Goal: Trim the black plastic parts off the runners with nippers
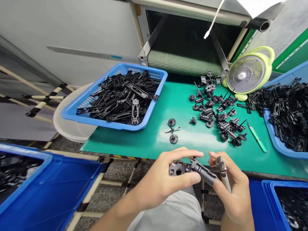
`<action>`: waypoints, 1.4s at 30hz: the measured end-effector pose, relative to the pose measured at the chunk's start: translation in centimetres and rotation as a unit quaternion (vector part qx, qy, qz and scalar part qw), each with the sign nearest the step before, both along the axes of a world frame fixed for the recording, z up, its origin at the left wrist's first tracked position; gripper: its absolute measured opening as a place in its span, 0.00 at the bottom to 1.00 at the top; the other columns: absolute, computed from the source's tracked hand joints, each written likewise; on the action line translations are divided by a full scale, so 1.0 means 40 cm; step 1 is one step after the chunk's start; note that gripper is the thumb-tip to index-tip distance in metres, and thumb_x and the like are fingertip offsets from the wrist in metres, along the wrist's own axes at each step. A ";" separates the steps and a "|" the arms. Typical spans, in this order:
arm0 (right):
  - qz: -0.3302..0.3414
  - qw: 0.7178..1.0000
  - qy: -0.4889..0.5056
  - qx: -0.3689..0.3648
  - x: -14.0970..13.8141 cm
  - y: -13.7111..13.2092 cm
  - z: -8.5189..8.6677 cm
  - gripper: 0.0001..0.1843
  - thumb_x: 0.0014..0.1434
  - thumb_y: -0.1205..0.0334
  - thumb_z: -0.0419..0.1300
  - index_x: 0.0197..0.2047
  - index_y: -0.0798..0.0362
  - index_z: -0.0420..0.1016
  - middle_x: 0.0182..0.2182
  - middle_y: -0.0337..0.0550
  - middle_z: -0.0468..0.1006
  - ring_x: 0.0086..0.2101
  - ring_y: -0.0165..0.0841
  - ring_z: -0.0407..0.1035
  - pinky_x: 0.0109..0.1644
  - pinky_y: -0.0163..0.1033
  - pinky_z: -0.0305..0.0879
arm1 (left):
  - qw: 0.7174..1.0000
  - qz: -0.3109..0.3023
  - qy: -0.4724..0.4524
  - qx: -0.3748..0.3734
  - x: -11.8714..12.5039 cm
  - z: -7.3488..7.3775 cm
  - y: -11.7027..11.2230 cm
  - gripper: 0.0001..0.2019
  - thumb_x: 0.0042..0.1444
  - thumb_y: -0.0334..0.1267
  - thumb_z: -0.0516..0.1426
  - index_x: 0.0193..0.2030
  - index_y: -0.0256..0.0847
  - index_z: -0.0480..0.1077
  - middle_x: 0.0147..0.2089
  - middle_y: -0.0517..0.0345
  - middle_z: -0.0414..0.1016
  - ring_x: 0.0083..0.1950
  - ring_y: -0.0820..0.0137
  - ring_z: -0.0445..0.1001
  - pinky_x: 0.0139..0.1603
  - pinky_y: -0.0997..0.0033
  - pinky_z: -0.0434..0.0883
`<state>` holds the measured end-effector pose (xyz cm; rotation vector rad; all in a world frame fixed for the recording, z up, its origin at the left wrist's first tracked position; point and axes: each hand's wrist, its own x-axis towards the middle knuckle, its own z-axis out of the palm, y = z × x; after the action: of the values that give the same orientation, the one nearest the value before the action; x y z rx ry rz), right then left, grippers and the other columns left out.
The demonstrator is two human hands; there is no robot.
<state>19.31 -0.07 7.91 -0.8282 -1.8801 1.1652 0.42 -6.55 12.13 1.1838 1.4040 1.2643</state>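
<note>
My left hand (161, 179) is closed around a black plastic moulding, with a ribbed cylinder (204, 173) between thumb and fingers and a round perforated disc (177, 168) against the palm. My right hand (234, 192) grips what look like side cutters (221, 165), metal head upward and pale handle running into the palm. The right thumb touches the free end of the cylinder. Both hands are over the near edge of the green table (125, 144). Just beyond them lies a loose black moulding (173, 139) with two discs and thin crossed stems.
A blue basket (113, 126) of flat black parts stands left, another basket (276, 141) right. Several black mouldings (225, 126) lie heaped near a green utility knife (257, 136). Behind are a yellow-green fan (250, 75), a conveyor belt (185, 62) and a hanging white cable (214, 21).
</note>
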 end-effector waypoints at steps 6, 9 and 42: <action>0.022 0.997 0.059 -0.048 -0.026 -0.015 -0.026 0.16 0.64 0.56 0.55 0.53 0.48 0.73 0.39 0.46 0.74 0.37 0.36 0.72 0.38 0.38 0.72 | 0.997 0.021 -0.060 -0.031 -0.020 -0.009 0.007 0.12 0.48 0.41 0.63 0.40 0.46 0.80 0.37 0.56 0.80 0.38 0.62 0.77 0.43 0.66 0.74; 0.033 0.997 0.062 -0.036 -0.034 -0.013 -0.050 0.17 0.64 0.56 0.54 0.53 0.50 0.73 0.38 0.47 0.74 0.35 0.36 0.72 0.35 0.37 0.71 | 0.995 0.034 -0.075 -0.049 -0.022 -0.013 0.002 0.11 0.47 0.40 0.64 0.39 0.45 0.81 0.35 0.56 0.80 0.35 0.65 0.76 0.38 0.70 0.74; -0.117 0.924 -0.202 0.302 -0.058 -0.097 -0.012 0.33 0.57 0.69 0.61 0.65 0.49 0.62 0.40 0.50 0.70 0.38 0.40 0.69 0.39 0.45 0.67 | 0.831 0.333 0.331 0.298 0.053 -0.163 -0.015 0.16 0.52 0.33 0.63 0.46 0.44 0.63 0.37 0.57 0.73 0.36 0.69 0.77 0.30 0.72 0.76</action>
<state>17.00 -3.95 7.44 -0.9388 -2.2160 0.2315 2.52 -7.17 5.61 1.7449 2.1423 1.9955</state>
